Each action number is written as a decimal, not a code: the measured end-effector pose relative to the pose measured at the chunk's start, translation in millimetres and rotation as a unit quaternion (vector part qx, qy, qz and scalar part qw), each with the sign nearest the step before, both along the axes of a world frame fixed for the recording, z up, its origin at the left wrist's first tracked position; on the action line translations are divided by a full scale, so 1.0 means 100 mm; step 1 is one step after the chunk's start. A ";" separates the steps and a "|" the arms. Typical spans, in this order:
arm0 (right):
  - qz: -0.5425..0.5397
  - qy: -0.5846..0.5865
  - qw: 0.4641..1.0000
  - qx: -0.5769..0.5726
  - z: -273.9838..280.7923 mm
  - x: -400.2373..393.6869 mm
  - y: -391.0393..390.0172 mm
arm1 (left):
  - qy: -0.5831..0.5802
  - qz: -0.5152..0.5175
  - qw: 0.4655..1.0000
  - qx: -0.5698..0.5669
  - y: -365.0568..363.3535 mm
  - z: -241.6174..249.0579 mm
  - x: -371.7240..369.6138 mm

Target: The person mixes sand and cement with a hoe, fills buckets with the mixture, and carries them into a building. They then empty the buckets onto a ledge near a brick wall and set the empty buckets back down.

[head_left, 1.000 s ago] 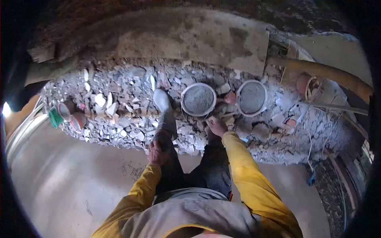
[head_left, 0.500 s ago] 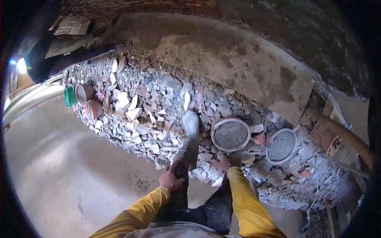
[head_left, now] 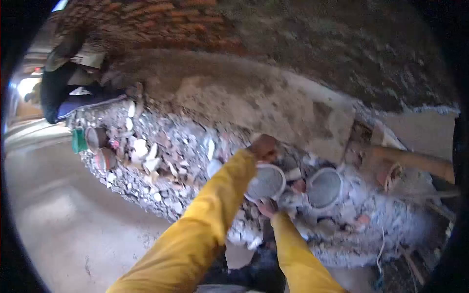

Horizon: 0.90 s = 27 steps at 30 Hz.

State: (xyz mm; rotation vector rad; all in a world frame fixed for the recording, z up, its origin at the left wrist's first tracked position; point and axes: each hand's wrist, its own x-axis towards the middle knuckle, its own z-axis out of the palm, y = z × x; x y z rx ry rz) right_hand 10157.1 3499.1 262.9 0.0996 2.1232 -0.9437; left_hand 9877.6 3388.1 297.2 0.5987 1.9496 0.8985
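Note:
A round, light-rimmed mortar pan (head_left: 283, 184) filled with grey mix sits on the rubble. My left hand (head_left: 264, 147), blurred, is at its far rim; its fingers are too smeared to tell whether they grip. At the near rim, my right hand (head_left: 266, 208) has its fingers closed on the edge. Both arms are in yellow sleeves, the left one stretched across the rubble. Just to the right stands a second pan (head_left: 325, 188) of grey mix, with a piece of reddish brick between the two.
Broken rubble (head_left: 171, 168) covers the ground in a long heap. Several small buckets, one a green bucket (head_left: 78, 140), stand at the far left near another person (head_left: 58, 93). A concrete slab (head_left: 234, 93) runs along the brick wall. A wooden pole (head_left: 410, 162) lies at right.
My left hand has left my knee and reached forward to the pan's far rim. My right hand stays at the near rim. The view has tilted up, showing more wall.

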 end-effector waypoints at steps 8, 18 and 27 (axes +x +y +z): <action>0.020 -0.092 0.994 0.051 0.34 -0.30 0.01 | 0.451 -0.140 0.881 -0.040 0.08 0.24 -0.31; 0.048 -0.066 0.996 0.024 -0.02 -0.16 0.00 | 0.476 -0.150 0.866 0.007 0.04 0.57 0.12; 0.118 0.041 0.992 -0.031 -0.19 -0.07 0.35 | 0.121 0.271 0.932 -0.210 -1.76 2.83 2.21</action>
